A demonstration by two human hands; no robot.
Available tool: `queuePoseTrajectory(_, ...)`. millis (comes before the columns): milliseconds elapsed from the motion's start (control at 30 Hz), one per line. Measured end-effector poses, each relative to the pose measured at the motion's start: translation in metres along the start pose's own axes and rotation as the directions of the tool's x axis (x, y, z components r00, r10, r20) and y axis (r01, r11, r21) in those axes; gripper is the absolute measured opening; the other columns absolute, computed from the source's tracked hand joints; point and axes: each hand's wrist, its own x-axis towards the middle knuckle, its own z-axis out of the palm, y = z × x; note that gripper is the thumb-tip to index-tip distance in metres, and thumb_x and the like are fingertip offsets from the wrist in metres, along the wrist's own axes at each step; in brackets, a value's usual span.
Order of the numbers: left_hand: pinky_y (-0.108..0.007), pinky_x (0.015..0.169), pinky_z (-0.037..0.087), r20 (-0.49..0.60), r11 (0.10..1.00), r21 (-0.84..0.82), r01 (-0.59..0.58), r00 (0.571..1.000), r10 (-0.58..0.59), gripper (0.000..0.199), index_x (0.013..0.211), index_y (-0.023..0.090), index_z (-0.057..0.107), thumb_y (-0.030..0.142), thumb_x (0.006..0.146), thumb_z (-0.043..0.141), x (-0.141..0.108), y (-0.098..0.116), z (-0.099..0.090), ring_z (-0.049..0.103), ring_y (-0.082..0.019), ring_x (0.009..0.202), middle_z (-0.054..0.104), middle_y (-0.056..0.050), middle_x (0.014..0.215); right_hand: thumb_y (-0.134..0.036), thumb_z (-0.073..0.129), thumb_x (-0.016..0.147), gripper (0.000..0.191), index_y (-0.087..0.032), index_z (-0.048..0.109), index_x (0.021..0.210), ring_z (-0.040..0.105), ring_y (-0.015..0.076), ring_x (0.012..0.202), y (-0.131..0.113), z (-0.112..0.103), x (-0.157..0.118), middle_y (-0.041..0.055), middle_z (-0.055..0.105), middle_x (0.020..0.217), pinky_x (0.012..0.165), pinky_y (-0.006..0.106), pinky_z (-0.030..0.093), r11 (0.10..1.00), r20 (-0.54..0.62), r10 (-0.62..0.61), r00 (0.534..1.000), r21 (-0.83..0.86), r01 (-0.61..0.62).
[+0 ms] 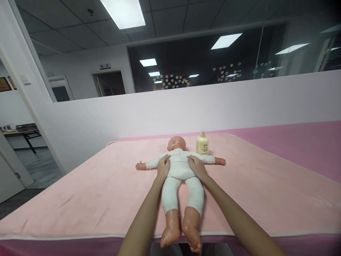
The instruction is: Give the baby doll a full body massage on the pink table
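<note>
A baby doll (181, 167) in a white suit lies on its back on a pink cloth (106, 185), head away from me, arms spread and bare feet at the near edge. My left hand (163, 166) rests on the left side of its torso, fingers on the white cloth of the suit. Against the right side of the torso lies my right hand (197, 166), its fingers over the chest. Both hands look spread and grasp nothing. Just beyond the doll's right-hand arm stands a pale yellow bottle (202, 144).
A low white wall (160, 113) with glass above it closes off the far side. Pink padding (293, 142) borders the cloth at the back and right. At the far left are a doorway and a table (26, 133) in another room.
</note>
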Motion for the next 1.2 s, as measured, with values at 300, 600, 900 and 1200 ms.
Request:
queuePoseTrajectory(300,-0.038,0.103,0.036,0.002,1.000,-0.010,-0.004,1.000,0.004,0.034,0.103,0.014,0.065,0.009,0.077,0.043,0.0004,-0.0018,0.0006,0.052,-0.020,0.116,0.062,-0.008,0.118,-0.023,0.040,0.079,0.034,-0.014,0.064,0.101,0.056,0.0205,0.105,-0.0010,-0.0003,-0.0009,0.0097,0.064,0.110,0.097,0.036,0.038,1.000,-0.009,-0.005,1.000,0.009,0.005)
queuePoseTrajectory(600,-0.039,0.104,0.036,-0.010,1.000,-0.021,0.008,1.000,-0.008,0.033,0.102,0.016,0.066,0.010,0.077,0.045,0.0006,-0.0029,0.0007,0.052,-0.020,0.115,0.062,-0.007,0.118,-0.023,0.040,0.080,0.035,-0.013,0.064,0.103,0.056,0.0204,0.106,-0.0003,-0.0005,-0.0002,0.0096,0.063,0.111,0.098,0.035,0.037,1.000,0.004,0.004,1.000,0.001,-0.004)
queuePoseTrajectory(900,-0.038,0.104,0.036,-0.001,1.000,-0.011,0.014,1.000,-0.014,0.032,0.103,0.016,0.065,0.010,0.078,0.045,0.0008,-0.0033,0.0008,0.052,-0.019,0.116,0.061,-0.007,0.119,-0.023,0.040,0.080,0.034,-0.015,0.064,0.103,0.056,0.0200,0.106,-0.0009,-0.0011,-0.0007,0.0087,0.064,0.111,0.099,0.036,0.037,1.000,0.004,-0.002,1.000,-0.009,0.002)
queuePoseTrajectory(1200,-0.038,0.104,0.036,-0.009,1.000,-0.015,0.008,1.000,-0.008,0.032,0.101,0.016,0.066,0.010,0.078,0.045,0.0009,-0.0040,0.0011,0.052,-0.019,0.116,0.062,-0.006,0.118,-0.022,0.041,0.079,0.033,-0.017,0.065,0.102,0.056,0.0198,0.106,0.0008,0.0001,-0.0003,0.0074,0.064,0.109,0.098,0.037,0.038,1.000,-0.004,-0.002,1.000,0.005,0.002)
